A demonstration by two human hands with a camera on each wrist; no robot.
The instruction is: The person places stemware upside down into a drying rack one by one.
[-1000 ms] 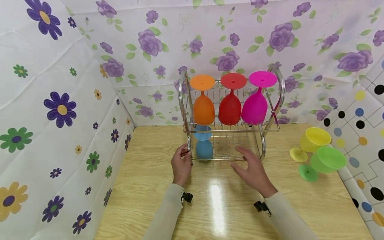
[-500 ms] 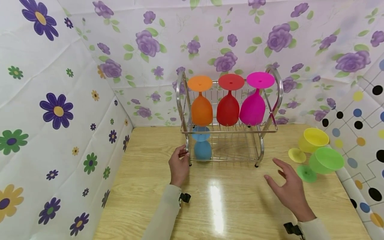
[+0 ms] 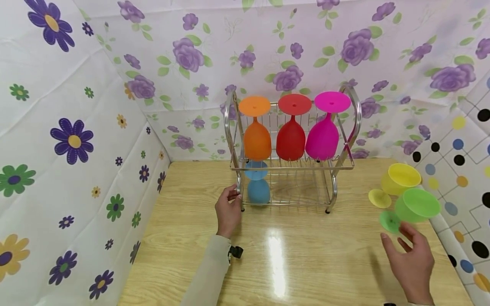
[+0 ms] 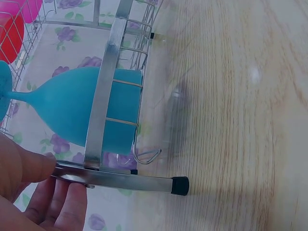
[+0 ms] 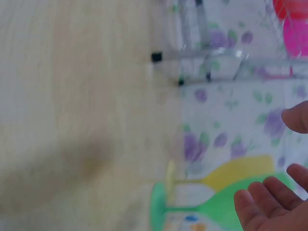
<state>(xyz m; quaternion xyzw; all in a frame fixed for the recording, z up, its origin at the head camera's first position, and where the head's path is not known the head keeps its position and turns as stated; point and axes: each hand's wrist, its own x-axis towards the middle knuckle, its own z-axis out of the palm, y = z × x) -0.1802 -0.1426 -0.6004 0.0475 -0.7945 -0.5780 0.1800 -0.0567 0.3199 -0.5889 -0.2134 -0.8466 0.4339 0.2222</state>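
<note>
My left hand (image 3: 228, 212) grips the left leg of a two-tier metal dish rack (image 3: 292, 168), thumb on one side and fingers behind, as the left wrist view shows. Beside it, a blue goblet (image 3: 259, 191) stands upside down on the lower tier. My right hand (image 3: 412, 259) holds nothing; its thumb and fingers are spread apart. Its fingertips come close to the foot of an upright green goblet (image 3: 417, 205). Just behind that one stands an upright yellow goblet (image 3: 401, 179).
On the upper tier, orange (image 3: 257, 139), red (image 3: 292, 138) and magenta (image 3: 323, 137) goblets stand upside down. Flowered cloth (image 3: 245, 42) hangs behind the wooden table (image 3: 191, 255), with more patterned cloth at left and right.
My right hand has moved away from the front of the rack, rightward and toward me, to the green goblet's foot. The left hand keeps its grip on the rack.
</note>
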